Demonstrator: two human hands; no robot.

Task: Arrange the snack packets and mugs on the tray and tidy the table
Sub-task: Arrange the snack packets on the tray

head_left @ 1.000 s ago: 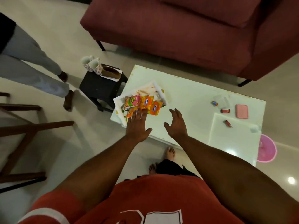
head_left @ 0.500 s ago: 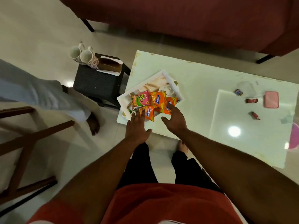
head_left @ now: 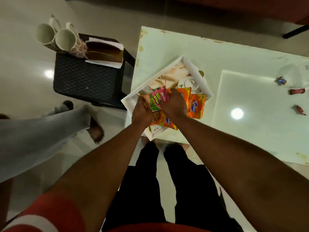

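A white tray (head_left: pixel 199 76) sits askew on the near left corner of the pale table (head_left: pixel 250 101). Several snack packets lie in it: a pink and green packet (head_left: pixel 155 99) on top and orange packets (head_left: pixel 195 106) to its right. My left hand (head_left: pixel 141 113) grips the pink packet's left edge with curled fingers. My right hand (head_left: pixel 173 104) pinches its right side and lies over the orange packets. Two patterned mugs (head_left: pixel 63 41) lie on their sides on a dark stool (head_left: pixel 87 81) left of the table.
A brown and white holder (head_left: pixel 105 52) rests on the stool beside the mugs. Small wrappers (head_left: pixel 296 91) are scattered at the table's right. Another person's legs and bare foot (head_left: pixel 96 129) stand on the floor at the left. A dark red sofa runs behind the table.
Both hands have moved forward from the table's edge into the tray and taken hold of the pink packet. The camera has tilted further down and closer.
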